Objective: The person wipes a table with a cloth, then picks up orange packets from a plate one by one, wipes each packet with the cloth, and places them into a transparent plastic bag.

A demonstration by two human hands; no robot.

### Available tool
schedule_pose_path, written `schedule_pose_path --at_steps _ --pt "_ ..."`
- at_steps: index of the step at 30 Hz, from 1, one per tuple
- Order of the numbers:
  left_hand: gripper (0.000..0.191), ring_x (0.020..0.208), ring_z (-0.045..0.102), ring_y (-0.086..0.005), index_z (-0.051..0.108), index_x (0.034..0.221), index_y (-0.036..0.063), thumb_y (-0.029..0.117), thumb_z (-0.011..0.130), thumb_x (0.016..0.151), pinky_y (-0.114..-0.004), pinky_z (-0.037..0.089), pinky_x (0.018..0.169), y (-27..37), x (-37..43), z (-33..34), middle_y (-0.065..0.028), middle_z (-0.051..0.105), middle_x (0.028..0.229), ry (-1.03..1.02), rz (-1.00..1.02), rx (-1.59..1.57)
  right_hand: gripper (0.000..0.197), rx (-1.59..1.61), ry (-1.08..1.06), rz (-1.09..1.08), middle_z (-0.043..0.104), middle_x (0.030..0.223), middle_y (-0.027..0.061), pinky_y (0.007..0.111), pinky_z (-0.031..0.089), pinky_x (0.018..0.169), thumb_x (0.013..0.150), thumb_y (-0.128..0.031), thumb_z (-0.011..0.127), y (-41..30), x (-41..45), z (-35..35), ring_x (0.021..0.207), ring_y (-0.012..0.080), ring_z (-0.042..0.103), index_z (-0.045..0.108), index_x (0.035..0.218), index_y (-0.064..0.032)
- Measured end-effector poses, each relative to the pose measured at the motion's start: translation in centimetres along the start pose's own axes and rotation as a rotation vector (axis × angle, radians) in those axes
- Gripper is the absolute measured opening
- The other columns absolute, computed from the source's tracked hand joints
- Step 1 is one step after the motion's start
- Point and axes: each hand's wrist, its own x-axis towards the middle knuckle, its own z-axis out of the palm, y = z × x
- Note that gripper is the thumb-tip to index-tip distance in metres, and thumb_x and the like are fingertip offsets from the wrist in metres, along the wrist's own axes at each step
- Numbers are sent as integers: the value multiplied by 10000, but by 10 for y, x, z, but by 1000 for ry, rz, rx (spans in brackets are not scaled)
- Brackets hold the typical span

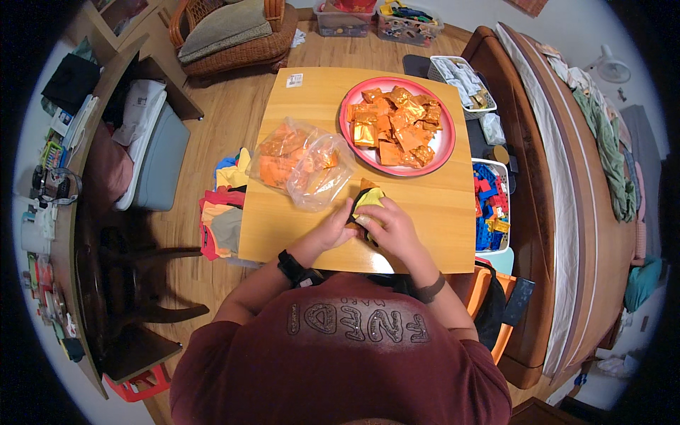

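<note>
Near the front edge of a wooden table (pixel 430 223), both hands are on a small yellow and black fabric item (pixel 370 198). My left hand (pixel 336 228) grips its left side, with the thumb up along the black edge. My right hand (pixel 392 226) pinches the yellow part from the right. A bit of orange-brown material (pixel 366 184) sticks out beyond the far end of the fabric; what it belongs to is hidden. Farther back, a red-rimmed round tray (pixel 450 139) holds a heap of shiny orange packets (pixel 406 119). To its left lies a clear plastic bag (pixel 313 183) with more orange packets inside.
Folded colourful cloths (pixel 223 212) are beside the table's left edge. Right of the table stand a white basket of toy building blocks (pixel 491 204) and another basket (pixel 461 85) with white packets. An orange-framed chair or stand (pixel 504 340) is near my right elbow.
</note>
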Motion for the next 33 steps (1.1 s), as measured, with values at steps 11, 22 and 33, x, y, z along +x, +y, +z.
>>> schedule_pose_path --at_steps 11,22,33 --pt "446 1134 632 -282 470 1386 63 375 367 1085 -435 521 929 14 -3 3 -126 604 1283 -81 -86 27 215 -110 225 250 636 902 150 425 527 727 873 -211 699 20 3 -23 830 351 643 722 1069 -124" --pt "425 1113 650 -278 440 1411 46 311 382 1084 -460 538 946 16 -3 9 -152 615 1271 -68 -87 85 188 -171 164 207 646 928 151 429 529 756 872 -195 701 29 2 -15 881 363 645 719 1040 -110" --pt "434 1047 641 -184 437 1401 41 337 387 1087 -335 548 873 1 0 -23 -85 613 1231 -37 25 182 198 187 134 -11 643 905 130 358 524 771 866 -156 724 5 -9 -3 858 298 648 720 1052 -90"
